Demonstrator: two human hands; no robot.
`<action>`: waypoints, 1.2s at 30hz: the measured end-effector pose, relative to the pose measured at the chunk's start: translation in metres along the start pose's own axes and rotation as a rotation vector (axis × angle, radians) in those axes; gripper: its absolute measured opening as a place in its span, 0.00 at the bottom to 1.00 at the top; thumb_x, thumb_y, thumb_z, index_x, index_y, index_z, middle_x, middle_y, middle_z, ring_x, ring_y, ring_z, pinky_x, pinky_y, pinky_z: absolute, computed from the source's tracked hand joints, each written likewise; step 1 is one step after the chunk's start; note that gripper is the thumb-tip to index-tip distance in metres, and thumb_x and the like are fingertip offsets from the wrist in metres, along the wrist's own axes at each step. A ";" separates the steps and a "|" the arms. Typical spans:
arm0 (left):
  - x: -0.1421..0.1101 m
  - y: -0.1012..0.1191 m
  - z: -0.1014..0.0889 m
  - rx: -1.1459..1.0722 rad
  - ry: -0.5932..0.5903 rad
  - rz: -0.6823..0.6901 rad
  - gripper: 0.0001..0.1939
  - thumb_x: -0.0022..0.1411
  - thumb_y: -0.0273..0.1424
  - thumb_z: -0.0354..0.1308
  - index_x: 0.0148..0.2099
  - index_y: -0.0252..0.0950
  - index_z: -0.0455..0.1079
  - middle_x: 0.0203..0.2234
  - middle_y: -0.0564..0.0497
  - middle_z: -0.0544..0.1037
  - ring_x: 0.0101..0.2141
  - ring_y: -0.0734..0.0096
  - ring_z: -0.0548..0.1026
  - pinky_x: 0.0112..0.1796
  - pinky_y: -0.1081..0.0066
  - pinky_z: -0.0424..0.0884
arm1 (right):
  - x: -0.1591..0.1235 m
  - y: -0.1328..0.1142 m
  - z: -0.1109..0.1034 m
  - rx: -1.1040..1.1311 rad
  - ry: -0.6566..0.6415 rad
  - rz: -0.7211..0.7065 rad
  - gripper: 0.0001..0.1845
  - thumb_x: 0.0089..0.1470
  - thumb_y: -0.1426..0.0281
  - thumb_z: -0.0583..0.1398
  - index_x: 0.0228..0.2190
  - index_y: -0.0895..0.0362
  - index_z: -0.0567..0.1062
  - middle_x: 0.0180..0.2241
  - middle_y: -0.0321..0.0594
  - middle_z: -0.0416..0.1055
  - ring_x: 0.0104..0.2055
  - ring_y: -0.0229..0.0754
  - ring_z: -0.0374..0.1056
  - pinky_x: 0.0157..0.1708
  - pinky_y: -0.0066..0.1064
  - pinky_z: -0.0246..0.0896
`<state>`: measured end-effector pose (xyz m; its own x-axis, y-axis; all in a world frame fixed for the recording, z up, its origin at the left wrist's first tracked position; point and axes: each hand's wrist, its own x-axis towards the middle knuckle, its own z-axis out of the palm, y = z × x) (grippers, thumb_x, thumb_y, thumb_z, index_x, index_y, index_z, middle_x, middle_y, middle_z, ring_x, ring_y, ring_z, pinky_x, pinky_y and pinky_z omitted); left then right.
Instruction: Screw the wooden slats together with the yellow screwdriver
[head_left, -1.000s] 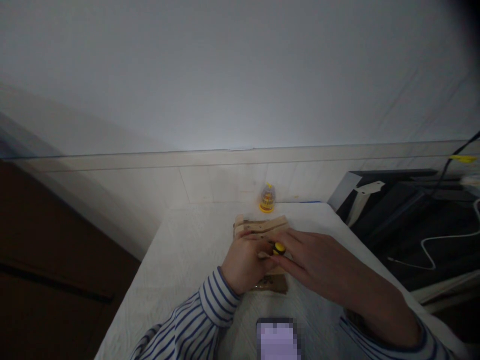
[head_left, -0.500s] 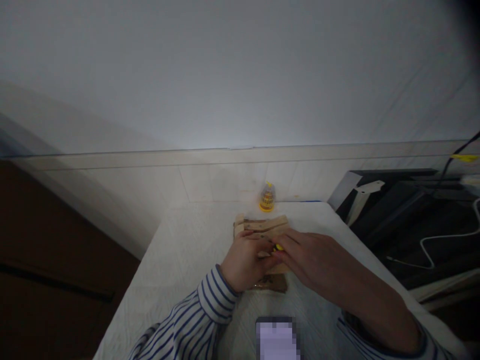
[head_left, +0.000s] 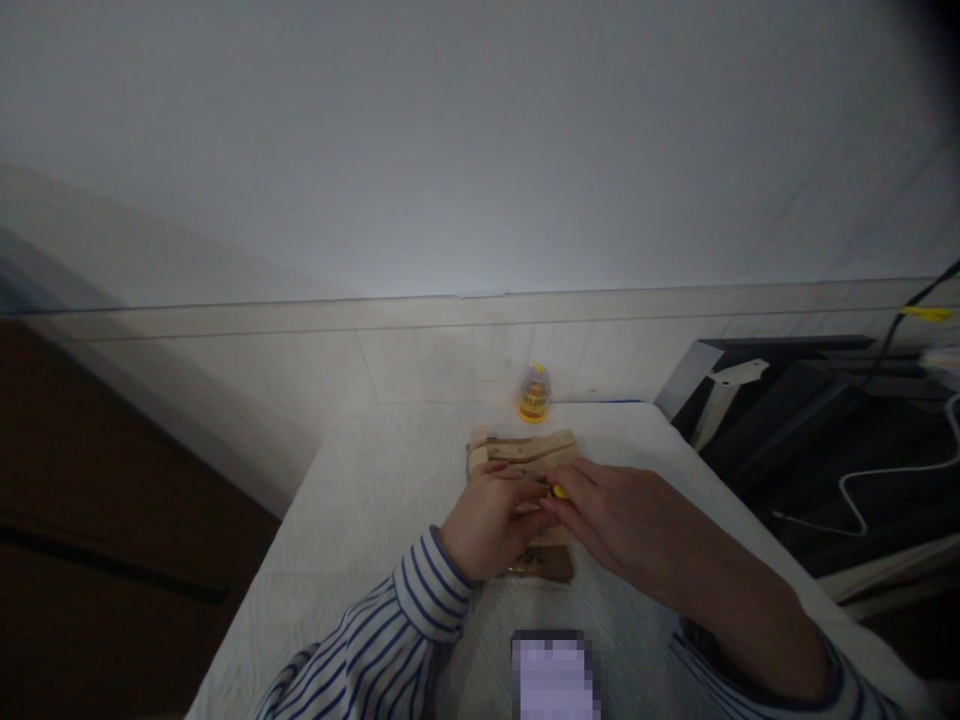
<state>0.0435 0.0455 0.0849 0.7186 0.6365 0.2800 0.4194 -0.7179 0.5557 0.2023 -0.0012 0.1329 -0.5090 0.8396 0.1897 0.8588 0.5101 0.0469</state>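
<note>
A small wooden assembly of slats [head_left: 525, 452] lies on a white table [head_left: 360, 520]. My left hand [head_left: 491, 525] rests curled on its near part, fingers pressed against the wood. From the right, my right hand [head_left: 611, 510] meets it, its fingertips pinched round a small yellow-tipped tool [head_left: 558, 491] held against the wood. Most of the tool is hidden by my fingers. Both sleeves are striped blue and white.
A small yellow and clear dome-shaped holder [head_left: 534, 395] stands at the table's far edge by the wall. A phone [head_left: 555, 675] lies near me. To the right, beyond the table edge, are a dark surface with a white cable [head_left: 862, 490] and a white bracket [head_left: 731, 385].
My right hand has slid slightly left and away along the wood, covering more of the yellow tip. My left hand has stayed in place.
</note>
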 end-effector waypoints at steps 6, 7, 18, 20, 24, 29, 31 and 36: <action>-0.001 -0.003 0.002 -0.004 0.000 0.018 0.05 0.61 0.29 0.54 0.34 0.36 0.70 0.33 0.50 0.78 0.39 0.65 0.73 0.47 0.63 0.61 | 0.002 -0.004 -0.002 -0.043 -0.030 0.018 0.07 0.56 0.72 0.52 0.29 0.59 0.68 0.25 0.41 0.70 0.24 0.43 0.68 0.19 0.31 0.48; 0.000 -0.003 0.002 -0.008 0.002 0.017 0.05 0.61 0.29 0.54 0.34 0.36 0.71 0.34 0.50 0.78 0.39 0.65 0.73 0.46 0.63 0.61 | 0.002 -0.004 -0.002 -0.044 -0.024 0.010 0.07 0.56 0.72 0.51 0.29 0.59 0.68 0.25 0.41 0.70 0.23 0.43 0.67 0.19 0.31 0.48; 0.000 0.003 0.007 0.050 0.083 -0.096 0.08 0.56 0.34 0.60 0.37 0.37 0.74 0.35 0.48 0.79 0.41 0.62 0.73 0.50 0.60 0.59 | 0.004 -0.004 0.000 -0.018 0.009 0.035 0.07 0.55 0.72 0.52 0.29 0.58 0.70 0.24 0.41 0.71 0.24 0.44 0.68 0.20 0.32 0.50; -0.001 0.002 0.007 0.042 0.089 -0.083 0.08 0.57 0.33 0.59 0.40 0.38 0.73 0.36 0.49 0.78 0.41 0.63 0.73 0.50 0.60 0.59 | 0.003 -0.004 0.000 0.016 0.012 0.055 0.07 0.56 0.71 0.52 0.31 0.58 0.70 0.25 0.40 0.71 0.26 0.44 0.69 0.22 0.32 0.53; -0.001 0.001 0.006 0.026 0.112 -0.070 0.04 0.56 0.32 0.59 0.33 0.37 0.74 0.35 0.50 0.79 0.41 0.64 0.73 0.50 0.61 0.60 | 0.000 -0.001 -0.003 0.043 -0.003 0.054 0.06 0.55 0.70 0.55 0.33 0.57 0.70 0.29 0.40 0.72 0.29 0.45 0.69 0.25 0.34 0.58; -0.001 0.001 0.007 -0.006 0.118 -0.063 0.04 0.56 0.31 0.60 0.32 0.37 0.74 0.38 0.50 0.78 0.42 0.64 0.73 0.51 0.61 0.59 | -0.001 0.001 -0.007 0.079 0.016 0.014 0.08 0.54 0.75 0.53 0.35 0.57 0.71 0.33 0.41 0.72 0.33 0.43 0.69 0.28 0.33 0.60; -0.001 0.000 0.008 -0.018 0.111 -0.076 0.04 0.56 0.32 0.60 0.34 0.37 0.74 0.37 0.50 0.79 0.42 0.64 0.73 0.52 0.61 0.58 | 0.000 0.000 -0.006 0.059 0.007 -0.004 0.07 0.53 0.76 0.53 0.32 0.57 0.71 0.30 0.39 0.72 0.29 0.42 0.69 0.25 0.32 0.58; -0.001 -0.004 0.010 -0.038 0.078 -0.070 0.06 0.58 0.33 0.58 0.37 0.38 0.74 0.35 0.50 0.79 0.40 0.65 0.73 0.51 0.61 0.58 | 0.001 0.000 -0.001 -0.004 0.007 -0.008 0.06 0.51 0.78 0.54 0.29 0.58 0.70 0.25 0.38 0.71 0.24 0.42 0.67 0.21 0.31 0.52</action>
<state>0.0464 0.0446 0.0750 0.6421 0.7061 0.2986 0.4451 -0.6605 0.6047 0.2014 -0.0005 0.1338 -0.5155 0.8341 0.1964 0.8550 0.5161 0.0522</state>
